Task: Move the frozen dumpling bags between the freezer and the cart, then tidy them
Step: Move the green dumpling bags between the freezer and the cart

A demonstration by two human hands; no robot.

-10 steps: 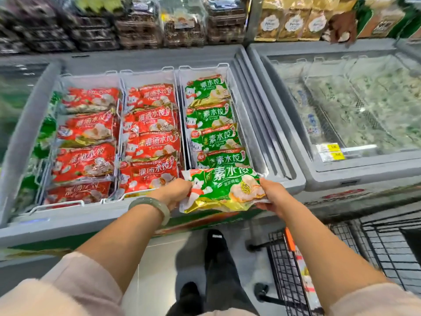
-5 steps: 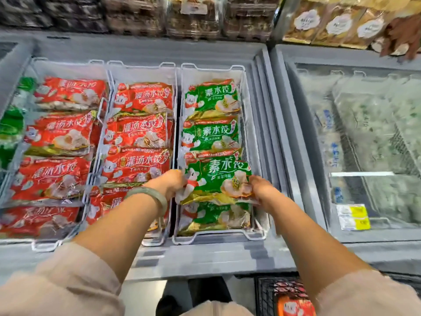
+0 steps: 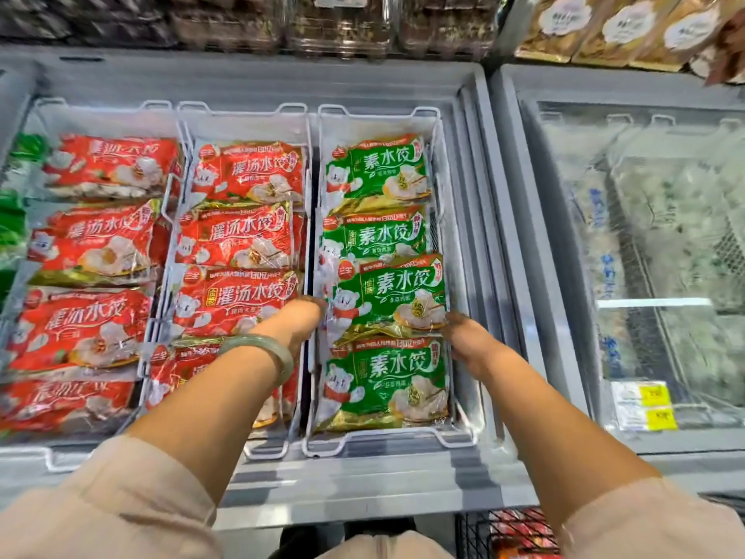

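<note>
Over the open freezer (image 3: 363,482): I look straight down into three white wire baskets set side by side.
Right basket (image 3: 387,442): one row of green bags running front to back.
Green dumpling bag (image 3: 389,300): third from the back in that row, print side up, between my two hands. Its far edge overlaps the bag behind and its near edge overlaps the front bag (image 3: 387,381). I cannot tell whether its full weight is down.
Left hand (image 3: 300,318): at the bag's left edge, fingers curled onto it; I see mostly the back of the hand. A pale green bracelet (image 3: 262,353) sits on the wrist.
Right hand (image 3: 467,340): at the bag's near right corner, gripping it, fingertips hidden under the wrapper.
Red bags (image 3: 242,300): fill the middle and left baskets in overlapping rows.
Far left: more green packs, blurred.
Second freezer (image 3: 524,244): just to the right, glass lid frosted, yellow price tags (image 3: 645,405) at its near corner.
Cart (image 3: 473,534): black wire, bottom edge of view, red packaging inside.
Shelf behind: boxed goods, blurred.
</note>
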